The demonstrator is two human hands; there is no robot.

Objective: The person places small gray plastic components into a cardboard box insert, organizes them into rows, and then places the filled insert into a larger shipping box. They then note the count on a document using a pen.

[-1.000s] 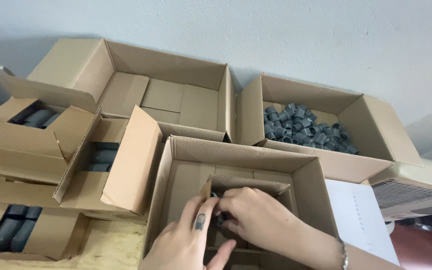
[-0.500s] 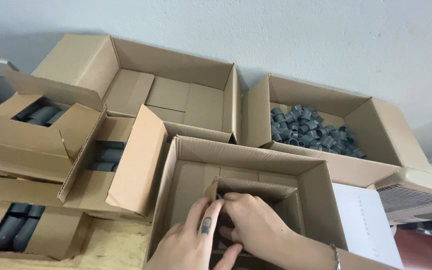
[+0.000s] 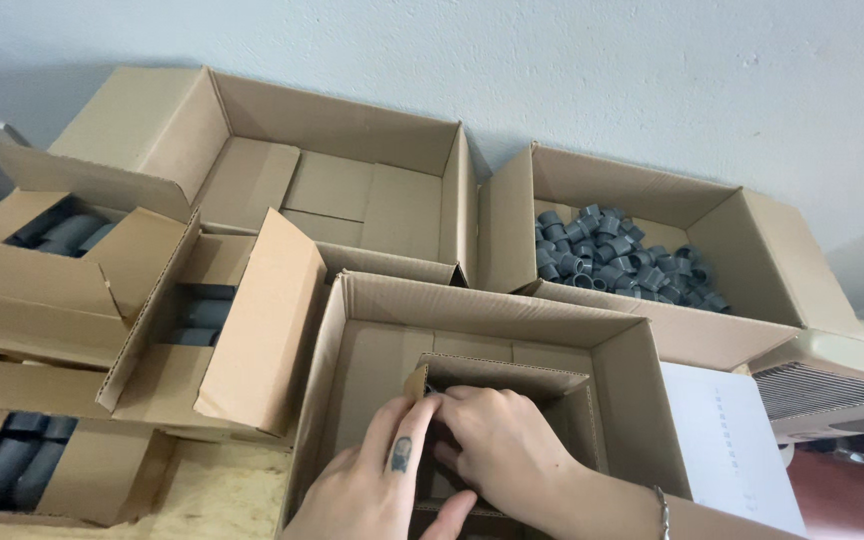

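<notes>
Both my hands are inside a large open cardboard box [image 3: 472, 325] in front of me. A smaller cardboard box [image 3: 512, 378] stands within it. My left hand [image 3: 382, 480] rests at the small box's left flap, index finger stretched up along it. My right hand [image 3: 497, 450] reaches down into the small box with the fingers curled over dark contents that are mostly hidden. Whether either hand grips anything is hidden.
An empty open box [image 3: 352, 180] stands at the back. To its right a box [image 3: 642, 250] holds several grey pipe fittings. Smaller boxes with grey pipes [image 3: 62, 230] sit at the left. A white sheet [image 3: 732, 450] and a beige machine [image 3: 842, 385] lie at the right.
The view has tilted slightly, so the boxes sit lower in the frame. My hands have stayed in the small box, pushing a little deeper.
</notes>
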